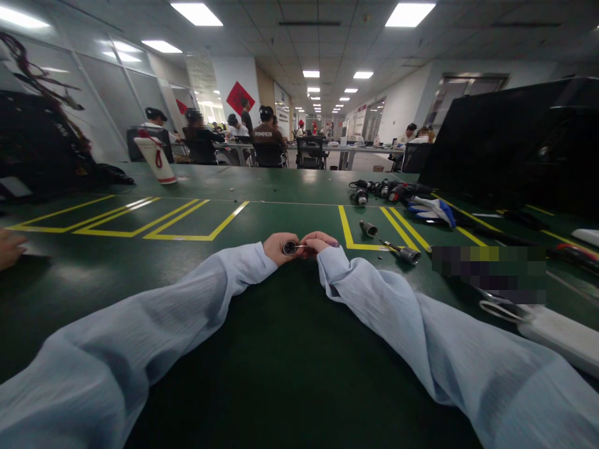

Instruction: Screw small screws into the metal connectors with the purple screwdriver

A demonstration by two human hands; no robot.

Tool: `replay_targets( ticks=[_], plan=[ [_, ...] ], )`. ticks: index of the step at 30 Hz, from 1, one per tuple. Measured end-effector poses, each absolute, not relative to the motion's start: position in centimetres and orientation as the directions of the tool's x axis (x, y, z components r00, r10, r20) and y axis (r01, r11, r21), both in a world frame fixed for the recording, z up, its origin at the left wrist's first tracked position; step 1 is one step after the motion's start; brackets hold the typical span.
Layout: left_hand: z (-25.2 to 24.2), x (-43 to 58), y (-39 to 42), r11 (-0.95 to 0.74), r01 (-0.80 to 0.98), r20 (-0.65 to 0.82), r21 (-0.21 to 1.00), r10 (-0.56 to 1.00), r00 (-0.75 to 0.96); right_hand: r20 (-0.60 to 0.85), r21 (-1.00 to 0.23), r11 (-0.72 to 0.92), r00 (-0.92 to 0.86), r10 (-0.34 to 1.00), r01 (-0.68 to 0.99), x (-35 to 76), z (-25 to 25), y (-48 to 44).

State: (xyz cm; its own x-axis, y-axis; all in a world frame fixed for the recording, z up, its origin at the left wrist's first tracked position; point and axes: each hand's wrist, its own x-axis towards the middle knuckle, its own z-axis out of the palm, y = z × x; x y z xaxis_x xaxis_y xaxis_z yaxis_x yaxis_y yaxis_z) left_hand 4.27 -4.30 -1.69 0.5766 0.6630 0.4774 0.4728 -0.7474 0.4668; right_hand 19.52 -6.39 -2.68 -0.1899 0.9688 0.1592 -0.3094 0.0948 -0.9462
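Over the green table, my left hand (275, 247) is closed around a small round cylindrical part (289, 248), whose dark, metal-rimmed open end faces me. Close against it, my right hand (316, 241) pinches a thin screwdriver (333, 244) with a purplish handle. The slim metal shaft runs left to the cylindrical part; where its tip sits I cannot make out. A similar dark metal cylinder (369, 229) lies to the right of my hands, and another cylinder (408, 254) with a thin stem lies nearer my right sleeve.
Yellow tape outlines (360, 247) mark the green table. A heap of dark cylindrical parts (374, 189) and blue-white gloves (433, 211) lie back right, before a large black screen (500, 137). A white cup-shaped holder (158, 162) stands back left. Another person's hand (10, 248) shows at the left edge.
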Motion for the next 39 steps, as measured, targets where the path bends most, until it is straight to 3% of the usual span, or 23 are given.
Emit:
replay_targets(
  ticks=[12, 25, 39],
  plan=[
    [-1.8, 4.2, -4.2, -0.753, 0.341, 0.446, 0.563, 0.624, 0.642, 0.093, -0.905, -0.050, -0.310, 0.946, -0.423, 19.4, -2.8, -6.1],
    [-1.6, 4.4, -4.7, -0.754, 0.496, 0.472, 0.430, 0.656, 0.589, 0.193, -0.966, 0.167, -0.120, 0.974, -0.196, 19.8, -1.6, -7.4],
    [-1.3, 4.5, -5.1, -0.782, 0.543, 0.456, 0.308, 0.622, 0.637, 0.159, -0.971, 0.114, -0.207, 0.965, -0.212, 20.0, -1.0, -7.8]
  ],
)
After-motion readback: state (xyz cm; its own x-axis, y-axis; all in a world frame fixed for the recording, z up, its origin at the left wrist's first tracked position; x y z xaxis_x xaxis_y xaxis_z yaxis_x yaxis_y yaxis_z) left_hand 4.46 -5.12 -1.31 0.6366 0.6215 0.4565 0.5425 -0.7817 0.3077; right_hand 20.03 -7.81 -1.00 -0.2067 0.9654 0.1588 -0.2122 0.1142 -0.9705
